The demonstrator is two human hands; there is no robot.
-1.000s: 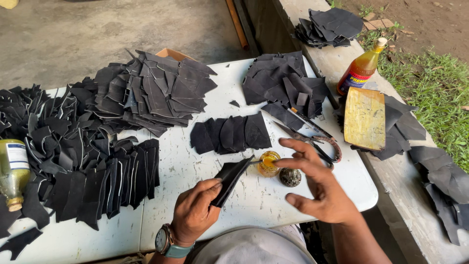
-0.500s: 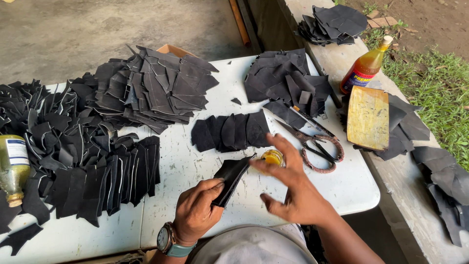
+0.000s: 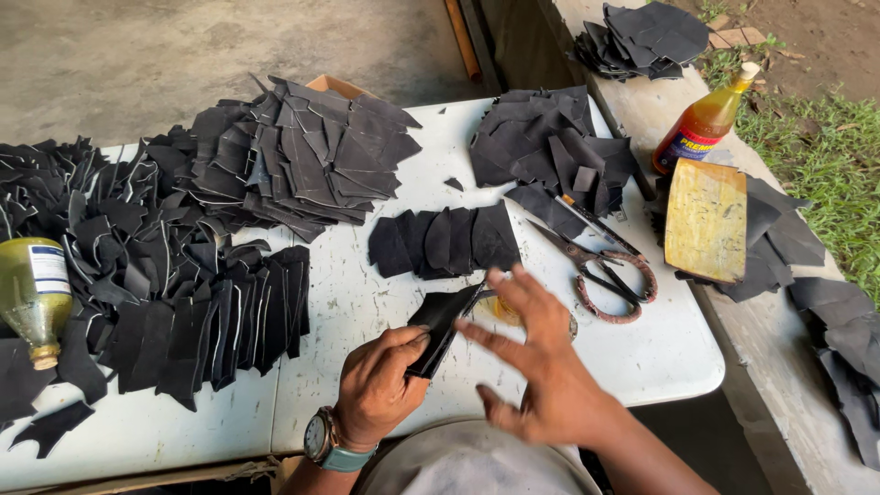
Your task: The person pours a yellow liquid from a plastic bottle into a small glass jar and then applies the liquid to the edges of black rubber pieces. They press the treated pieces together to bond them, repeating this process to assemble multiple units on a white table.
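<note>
**Right hand off the glue pot, over the held piece**

White table [image 3: 385, 312]: carries most of the stock. Biggest mass is the black cut pieces [image 3: 156, 275] on the left, overlapped in rows; a second heap [image 3: 302, 156] behind, a third [image 3: 550, 147] at back right, and a small fanned row [image 3: 449, 240] mid-table.

Concrete ledge [image 3: 788, 403] on the right: more black offcuts, a yellowed board [image 3: 706, 220], an orange bottle [image 3: 704, 119].

Scissors [image 3: 596, 261] lie flat just right of centre, untouched.

Left hand [image 3: 376, 390], watch on wrist: closed around one folded black piece [image 3: 443, 321], held tilted above the near table edge.

Right hand [image 3: 541, 367]: fingers spread, holding nothing. A second ago it hovered at the small yellow pot [image 3: 506, 312]; now it has drawn back and sits over the pot, fingertips beside the held piece. The pot is mostly hidden.

Reads as glue picked up and coming to the piece; not confirmed, the fingertips show no visible glue.
</note>
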